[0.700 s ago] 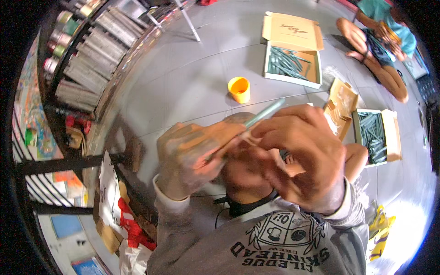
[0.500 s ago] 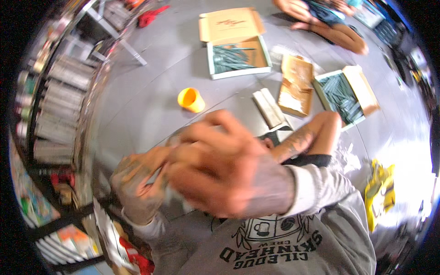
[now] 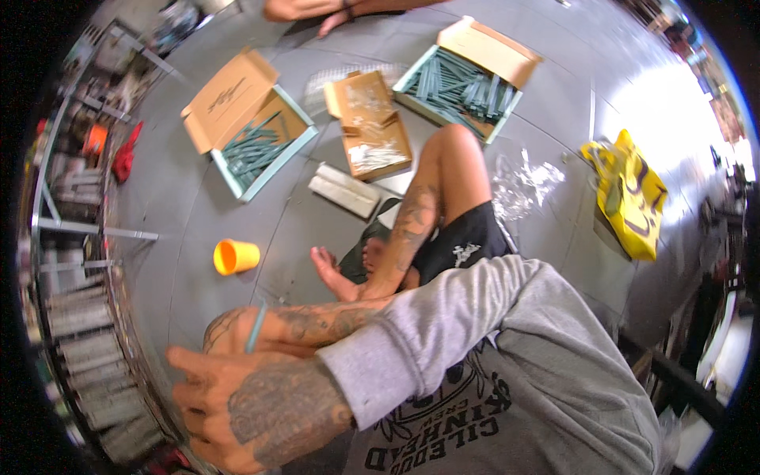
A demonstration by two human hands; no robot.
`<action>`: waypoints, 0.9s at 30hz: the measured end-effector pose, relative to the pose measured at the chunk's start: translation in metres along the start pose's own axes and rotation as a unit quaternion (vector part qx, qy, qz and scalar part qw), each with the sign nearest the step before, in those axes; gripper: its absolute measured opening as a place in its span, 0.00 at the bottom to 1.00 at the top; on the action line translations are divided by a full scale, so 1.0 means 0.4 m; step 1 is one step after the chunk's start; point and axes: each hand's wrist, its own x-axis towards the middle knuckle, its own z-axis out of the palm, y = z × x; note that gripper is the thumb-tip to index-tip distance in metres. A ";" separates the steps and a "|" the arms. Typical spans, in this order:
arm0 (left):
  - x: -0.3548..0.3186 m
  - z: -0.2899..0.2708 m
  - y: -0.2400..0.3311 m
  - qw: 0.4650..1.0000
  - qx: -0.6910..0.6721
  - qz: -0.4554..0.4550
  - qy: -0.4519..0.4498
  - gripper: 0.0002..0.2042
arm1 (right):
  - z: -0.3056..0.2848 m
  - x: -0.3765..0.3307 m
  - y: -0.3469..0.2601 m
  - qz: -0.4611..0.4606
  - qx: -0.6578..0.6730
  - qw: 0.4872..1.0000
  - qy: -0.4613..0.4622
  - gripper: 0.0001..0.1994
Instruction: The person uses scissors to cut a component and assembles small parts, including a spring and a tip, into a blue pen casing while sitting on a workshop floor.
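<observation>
My right hand (image 3: 269, 405), tattooed on its back and in a grey sleeve, reaches across to the lower left. Its fingers are curled downward, and their tips are hidden. From the upper edge of that hand juts a slim teal stick (image 3: 256, 326), which appears to be held in it. What the lower part of the stick looks like cannot be seen. My left hand is out of sight. Just beyond the right hand is my bent knee (image 3: 229, 331). An orange cup (image 3: 237, 257) lies or stands on the floor farther off.
Two open cardboard boxes, one on the left (image 3: 294, 142) and one on the right (image 3: 512, 107), hold many teal sticks. Between them are a brown box (image 3: 380, 154) and a white narrow box (image 3: 344, 190). Crumpled clear plastic (image 3: 526, 186) and a yellow bag (image 3: 631, 198) lie to the right. Another person's legs (image 3: 348, 12) show at the far edge.
The view has turned, so the boxes and cup appear farther left. My right hand has moved down and left from in front of my chest; my left hand has gone from sight.
</observation>
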 end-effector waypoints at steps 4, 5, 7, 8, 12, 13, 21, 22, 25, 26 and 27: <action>-0.017 0.062 -0.037 0.989 -0.093 -0.099 -0.053 0.08 | -0.168 -0.068 -0.188 0.103 -0.200 0.974 0.007 0.14; -0.020 0.081 -0.043 0.984 -0.111 -0.124 -0.067 0.08 | -0.202 -0.088 -0.253 0.133 -0.243 0.961 0.010 0.14; -0.020 0.110 -0.052 0.971 -0.138 -0.164 -0.105 0.08 | -0.272 -0.156 -0.317 0.153 -0.302 0.940 0.051 0.17; -0.019 0.131 -0.049 0.963 -0.148 -0.187 -0.126 0.08 | -0.325 -0.222 -0.358 0.180 -0.307 0.928 0.106 0.16; -0.025 0.223 -0.027 0.936 -0.064 -0.320 -0.132 0.14 | -0.489 -0.599 -0.593 0.479 -0.564 0.584 0.332 0.09; -0.012 0.244 -0.031 0.921 -0.048 -0.353 -0.159 0.14 | -0.506 -0.698 -0.647 0.530 -0.592 0.452 0.405 0.11; 0.005 0.310 -0.111 0.907 -0.073 -0.371 -0.187 0.15 | -0.407 -1.075 -0.891 0.702 -0.632 0.313 0.097 0.33; 0.002 0.309 -0.117 0.895 -0.082 -0.397 -0.185 0.14 | -0.407 -1.074 -0.889 0.711 -0.636 0.289 0.077 0.33; -0.011 0.304 -0.129 0.891 -0.088 -0.398 -0.199 0.13 | -0.428 -1.053 -0.893 0.775 -0.578 0.245 0.064 0.33; -0.018 0.301 -0.133 0.883 -0.095 -0.411 -0.205 0.12 | -0.437 -1.045 -0.902 0.807 -0.538 0.236 0.063 0.32; -0.028 0.300 -0.137 0.870 -0.095 -0.437 -0.206 0.12 | -0.447 -1.035 -0.921 0.818 -0.509 0.265 0.037 0.32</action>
